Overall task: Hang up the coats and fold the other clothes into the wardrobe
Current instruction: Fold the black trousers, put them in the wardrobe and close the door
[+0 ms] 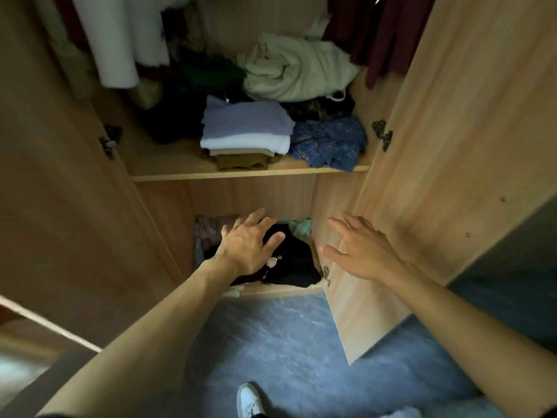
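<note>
Fingers of the left hand point(245, 247) are spread and straight, reaching over the black folded garment point(291, 260) in the bottom compartment of the light-wood wardrobe point(452, 131); whether they touch the cloth I cannot tell. The right hand point(366, 251) is likewise spread flat, holding nothing, just beside the inner edge of the right wardrobe door point(361, 312). The black garment lies under and just right of the left grip, near the front edge of the wardrobe floor, with a pale green cloth point(303, 227) behind it and a greyish patterned cloth point(208, 230) at the left.

On the wooden shelf point(168, 159) above stands one neat stack of four folded pieces point(245, 132), lilac on top, then white, beige and mustard, near the front edge. Beside it at the right lies one blue flowered cloth point(330, 141), crumpled. Behind, one cream bundle point(297, 69) lies unfolded. White hanging garments point(120, 40) fill the upper left, dark maroon hanging garments point(382, 34) the upper right. One white shoe point(248, 401) stands on the blue floor point(286, 342).
</note>
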Demonstrator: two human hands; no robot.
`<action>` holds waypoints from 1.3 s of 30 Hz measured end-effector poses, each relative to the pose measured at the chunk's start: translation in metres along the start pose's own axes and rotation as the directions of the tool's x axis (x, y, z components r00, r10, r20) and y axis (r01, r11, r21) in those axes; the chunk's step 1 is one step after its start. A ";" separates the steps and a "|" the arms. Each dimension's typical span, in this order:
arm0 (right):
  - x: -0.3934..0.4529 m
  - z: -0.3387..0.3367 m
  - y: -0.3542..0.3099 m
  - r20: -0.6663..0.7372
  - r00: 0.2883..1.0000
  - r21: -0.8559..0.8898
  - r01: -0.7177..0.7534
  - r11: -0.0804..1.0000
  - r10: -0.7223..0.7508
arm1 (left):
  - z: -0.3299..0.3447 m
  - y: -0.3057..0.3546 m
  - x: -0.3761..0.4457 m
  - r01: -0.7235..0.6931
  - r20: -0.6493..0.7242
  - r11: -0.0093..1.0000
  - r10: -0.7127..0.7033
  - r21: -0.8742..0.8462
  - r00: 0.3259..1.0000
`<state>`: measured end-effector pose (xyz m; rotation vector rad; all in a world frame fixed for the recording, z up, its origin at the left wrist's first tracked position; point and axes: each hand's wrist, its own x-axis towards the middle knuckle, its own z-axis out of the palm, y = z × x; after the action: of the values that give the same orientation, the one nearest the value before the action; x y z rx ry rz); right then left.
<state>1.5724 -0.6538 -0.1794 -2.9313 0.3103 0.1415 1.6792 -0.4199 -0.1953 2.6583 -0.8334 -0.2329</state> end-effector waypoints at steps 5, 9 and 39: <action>-0.073 -0.026 0.004 -0.093 0.994 0.061 0.069 0.996 -0.063 | -0.028 0.039 -0.054 -0.002 -0.070 0.997 0.008 0.083 0.998; -0.113 -0.051 0.004 -0.228 0.969 0.084 0.116 0.990 -0.094 | -0.047 0.073 -0.077 -0.044 -0.132 0.995 0.056 0.093 0.990; -0.238 -0.121 0.089 -0.514 0.808 0.389 -0.079 0.918 0.288 | -0.082 0.229 -0.099 -0.449 -0.174 0.889 0.430 -0.088 0.886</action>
<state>1.3304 -0.7161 -0.0493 -2.5063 0.6368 -0.7019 1.5002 -0.5159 -0.0296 2.2577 -1.2935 0.0300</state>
